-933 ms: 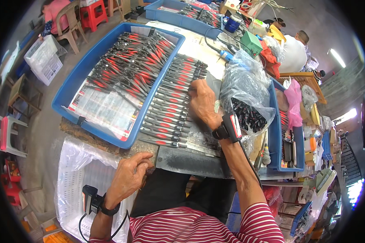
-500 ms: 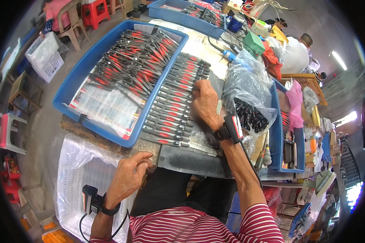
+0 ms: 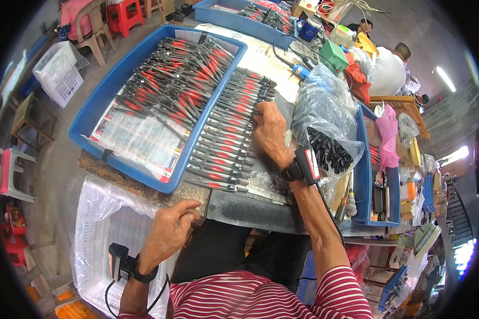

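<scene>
Worn wooden workbench [image 3: 143, 178], dark metal plate [image 3: 250, 210] at near edge. On bench: large blue plastic tray [image 3: 98, 109] holding heap of red-and-black-handled pliers [image 3: 178, 80] over printed paper; beside tray, row of red-and-black-handled pliers [image 3: 229, 141] laid side by side; clear plastic bag of black handle sleeves [image 3: 327, 133] to right; smaller blue plastic bin [image 3: 364, 175] at far right.

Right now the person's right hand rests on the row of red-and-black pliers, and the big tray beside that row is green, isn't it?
Not quite. In the head view the right hand does rest on the row of pliers, but the tray beside it is blue, not green.
</scene>
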A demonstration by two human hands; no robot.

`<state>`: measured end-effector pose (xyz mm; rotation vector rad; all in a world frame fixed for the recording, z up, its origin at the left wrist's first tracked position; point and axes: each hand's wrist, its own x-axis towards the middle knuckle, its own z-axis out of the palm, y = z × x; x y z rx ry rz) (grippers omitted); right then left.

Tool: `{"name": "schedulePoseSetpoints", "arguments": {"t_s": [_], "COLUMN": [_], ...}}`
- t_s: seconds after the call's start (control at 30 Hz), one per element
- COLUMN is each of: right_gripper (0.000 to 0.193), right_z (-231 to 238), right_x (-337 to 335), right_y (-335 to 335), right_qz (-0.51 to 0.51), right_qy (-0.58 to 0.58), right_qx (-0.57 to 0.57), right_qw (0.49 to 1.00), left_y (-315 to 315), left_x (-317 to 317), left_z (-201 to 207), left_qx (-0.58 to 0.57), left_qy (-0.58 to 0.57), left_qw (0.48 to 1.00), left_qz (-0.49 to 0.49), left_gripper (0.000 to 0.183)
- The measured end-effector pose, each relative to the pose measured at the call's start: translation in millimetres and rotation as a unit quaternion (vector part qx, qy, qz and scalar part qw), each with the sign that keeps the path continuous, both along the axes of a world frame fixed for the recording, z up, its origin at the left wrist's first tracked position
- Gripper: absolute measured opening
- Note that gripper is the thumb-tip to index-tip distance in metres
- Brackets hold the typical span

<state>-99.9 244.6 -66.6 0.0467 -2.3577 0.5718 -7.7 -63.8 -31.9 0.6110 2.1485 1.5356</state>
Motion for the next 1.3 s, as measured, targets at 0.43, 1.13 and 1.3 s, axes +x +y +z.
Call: {"name": "schedulePoseSetpoints", "arguments": {"t_s": [0.43, 1.13, 1.3], "right_gripper": [0.022, 0.012, 0.008], "right_z": [0, 10, 7], "right_x": [2, 24, 22], "right_y": [4, 24, 26], "right_qz": [0.006, -0.035, -0.019], "right_qy": [-0.011, -0.076, -0.068], "right_qx": [0.031, 0.033, 0.049], "right_qw": [0.999, 0.996, 0.996], "left_y": [1, -10, -15], "left_x": [3, -14, -29], "left_z": [1, 48, 65], "left_qx": [-0.007, 0.065, 0.065], "left_qy": [-0.023, -0.017, 0.010], "left_qw": [1.000, 0.997, 0.997], "left_qz": [-0.001, 0.025, 0.043], "left_gripper": [0.029, 0.026, 0.026]}}
